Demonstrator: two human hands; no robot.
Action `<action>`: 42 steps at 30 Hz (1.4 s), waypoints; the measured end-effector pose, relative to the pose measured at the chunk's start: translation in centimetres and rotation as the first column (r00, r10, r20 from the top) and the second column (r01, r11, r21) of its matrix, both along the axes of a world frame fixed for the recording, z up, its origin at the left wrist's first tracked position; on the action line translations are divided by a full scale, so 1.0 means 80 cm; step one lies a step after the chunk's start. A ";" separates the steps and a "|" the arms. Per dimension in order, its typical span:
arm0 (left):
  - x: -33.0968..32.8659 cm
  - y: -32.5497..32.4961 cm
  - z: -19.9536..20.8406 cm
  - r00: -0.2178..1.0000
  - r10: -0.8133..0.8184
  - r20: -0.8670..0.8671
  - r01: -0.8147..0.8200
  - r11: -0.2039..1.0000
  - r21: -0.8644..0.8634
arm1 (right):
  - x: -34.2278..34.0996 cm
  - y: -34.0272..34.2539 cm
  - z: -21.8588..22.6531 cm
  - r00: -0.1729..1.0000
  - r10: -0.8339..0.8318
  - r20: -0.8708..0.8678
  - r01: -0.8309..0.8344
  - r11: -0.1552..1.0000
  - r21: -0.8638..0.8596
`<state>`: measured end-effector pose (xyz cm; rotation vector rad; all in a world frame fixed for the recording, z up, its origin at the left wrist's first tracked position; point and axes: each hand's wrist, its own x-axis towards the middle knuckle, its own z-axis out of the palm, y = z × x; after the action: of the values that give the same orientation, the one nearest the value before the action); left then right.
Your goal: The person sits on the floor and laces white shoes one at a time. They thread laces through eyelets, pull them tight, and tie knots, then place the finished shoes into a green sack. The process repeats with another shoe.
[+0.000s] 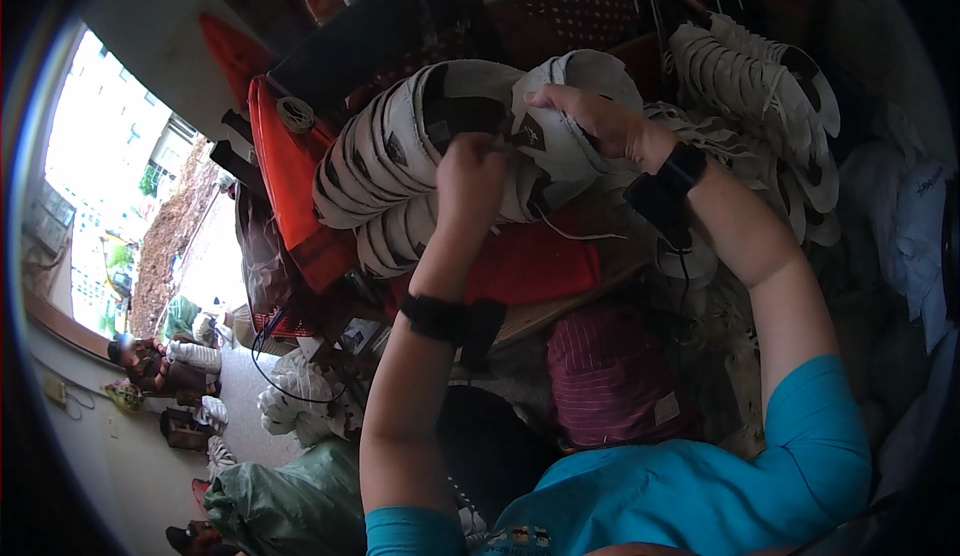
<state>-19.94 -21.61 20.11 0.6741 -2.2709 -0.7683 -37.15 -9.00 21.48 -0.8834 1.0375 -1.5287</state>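
Note:
A white shoe upper [590,68] with a dark label inside is in my right hand [605,121]. The thumb lies over its edge and the other fingers are mostly behind it. Close by on the left, my left hand [475,171] is closed, knuckles up, against the dark inner part of the uppers; what its fingertips pinch is hidden. Nested rows of white shoe uppers [370,161] run off to the left of my hands. From beneath them a thin white lace [585,236] hangs loose over red cloth [535,268].
More nested white uppers [760,91] are heaped at the right. Orange-red cloth [285,181] hangs at the left by a coiled cord [295,114]. A maroon striped cloth bundle [615,371] sits below the table edge. A green sack [290,496] and another person [150,364] are at lower left.

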 end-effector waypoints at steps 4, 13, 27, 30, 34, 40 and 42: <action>0.017 0.004 0.002 0.947 -0.098 -0.307 0.191 0.938 0.290 | 0.006 0.006 0.003 0.998 0.027 -0.052 -0.027 1.000 -0.002; 0.035 0.023 -0.019 0.932 -0.182 -0.314 0.255 0.944 0.208 | 0.033 -0.015 0.014 0.972 0.025 -0.235 0.011 0.988 0.151; 0.093 0.035 -0.012 0.847 -0.485 0.218 0.495 0.569 -0.656 | 0.069 -0.092 0.085 0.226 -0.079 -0.971 0.207 0.978 -0.031; 0.103 0.027 -0.012 0.849 -0.482 0.216 0.490 0.566 -0.663 | 0.093 -0.108 0.107 0.451 -0.012 -0.893 0.269 0.955 0.123; 0.096 0.026 -0.014 0.844 -0.510 0.166 0.439 0.481 -0.759 | 0.075 -0.129 0.073 0.651 -0.105 -0.751 0.100 0.994 -0.053; 0.078 0.000 -0.003 0.844 -0.401 0.356 0.439 0.136 -0.888 | 0.059 -0.142 0.013 0.923 -0.172 -0.345 0.062 0.949 -0.308; 0.070 -0.012 -0.008 0.910 -0.269 0.314 0.337 0.043 -0.941 | 0.056 -0.147 0.016 0.893 -0.174 -0.415 0.063 0.962 -0.267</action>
<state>-14.37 -22.58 19.48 -0.5261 -2.3122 0.7847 -32.66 -20.74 22.75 -1.4072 1.2533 -1.6261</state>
